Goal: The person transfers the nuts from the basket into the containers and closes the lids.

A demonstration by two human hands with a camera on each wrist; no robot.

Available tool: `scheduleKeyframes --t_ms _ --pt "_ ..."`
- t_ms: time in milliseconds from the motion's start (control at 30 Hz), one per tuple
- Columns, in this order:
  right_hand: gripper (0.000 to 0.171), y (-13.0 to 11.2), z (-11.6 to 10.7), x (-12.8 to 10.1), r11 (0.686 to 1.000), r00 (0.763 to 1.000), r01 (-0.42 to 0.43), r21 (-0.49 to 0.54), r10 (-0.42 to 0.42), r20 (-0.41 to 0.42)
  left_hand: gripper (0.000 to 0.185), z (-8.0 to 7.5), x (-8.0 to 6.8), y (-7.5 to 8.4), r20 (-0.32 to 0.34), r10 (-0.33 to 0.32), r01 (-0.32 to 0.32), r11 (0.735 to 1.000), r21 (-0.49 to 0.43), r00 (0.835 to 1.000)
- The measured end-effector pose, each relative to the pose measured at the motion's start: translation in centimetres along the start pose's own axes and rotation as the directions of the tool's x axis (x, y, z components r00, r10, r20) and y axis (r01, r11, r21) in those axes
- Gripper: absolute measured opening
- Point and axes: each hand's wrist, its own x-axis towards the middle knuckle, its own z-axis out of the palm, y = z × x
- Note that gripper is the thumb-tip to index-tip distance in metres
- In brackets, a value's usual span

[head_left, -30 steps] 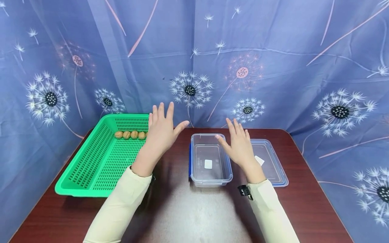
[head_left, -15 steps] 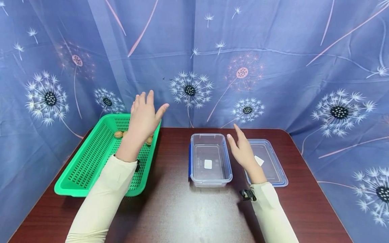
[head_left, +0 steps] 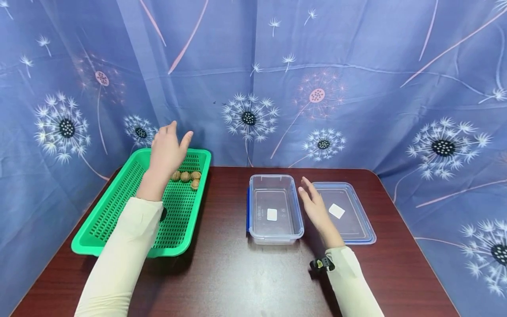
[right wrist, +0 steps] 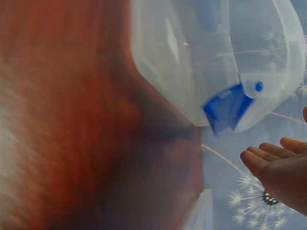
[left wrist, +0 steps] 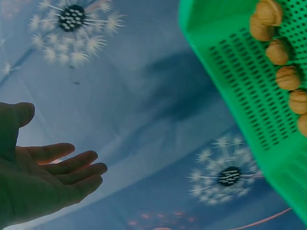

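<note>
My left hand [head_left: 166, 149] hovers over the back of a green plastic basket [head_left: 168, 252], fingers extended and thumb spread, holding nothing. Several walnuts [head_left: 185, 176] lie in the basket's back right corner, partly hidden by that hand. In the left wrist view the hand [left wrist: 53, 177] is apart from the basket [left wrist: 204, 38], with walnuts [left wrist: 288, 77] in a row inside. Just right of a clear plastic food container [head_left: 277, 236] is my right hand [head_left: 317, 211], relaxed and holding nothing. The right wrist view shows its fingers near the container's blue latch [right wrist: 225, 110].
A clear lid [head_left: 354, 215] with a blue seal and white label lies right of the container, partly behind the right hand. All stand on a dark red wooden table [head_left: 225, 264]. A blue dandelion-patterned curtain [head_left: 356, 44] hangs behind the table.
My left hand has moved left from beside the basket to over it, uncovering walnuts on the right. The right hand has drawn slightly back and down from above the container to its right side.
</note>
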Motion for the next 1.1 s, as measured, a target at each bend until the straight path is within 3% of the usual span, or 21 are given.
scheduleKeyframes --t_ms 200,433,533,633,867,967,1100 --pt "0.049 0.5 0.5 -0.5 0.996 0.999 -0.049 0.069 0.049 0.01 0.07 0.4 0.9 -2.7 0.037 -0.07 0.073 0.994 -0.087 0.997" --pt "0.047 1.1 0.8 -1.0 0.982 0.998 -0.056 0.182 0.053 0.025 0.067 1.6 1.6 -6.0 0.045 -0.1 0.108 0.967 -0.229 0.994" --pt "0.047 1.3 1.0 -1.2 0.983 0.998 -0.064 0.175 0.06 0.031 0.067 2.1 1.7 -7.3 0.064 -0.14 0.153 0.927 -0.343 0.988" --pt "0.047 1.4 1.1 -1.4 0.985 0.997 -0.075 0.156 0.07 0.038 0.068 2.6 1.7 -8.6 0.107 -0.188 0.216 0.867 -0.448 0.976" --pt "0.048 1.7 1.5 -1.5 0.985 0.996 -0.076 0.152 0.069 0.05 0.068 4.6 1.8 -11.3 0.242 -0.216 0.319 0.757 -0.57 0.946" --pt "0.048 1.8 1.5 -1.5 0.985 0.997 -0.076 0.155 0.069 0.047 0.068 5.4 1.8 -12.3 0.322 -0.184 0.348 0.732 -0.586 0.929" --pt "0.048 1.9 1.7 -1.4 0.986 0.996 -0.084 0.142 0.079 0.042 0.065 6.3 1.6 -13.6 0.426 -0.12 0.371 0.729 -0.575 0.897"
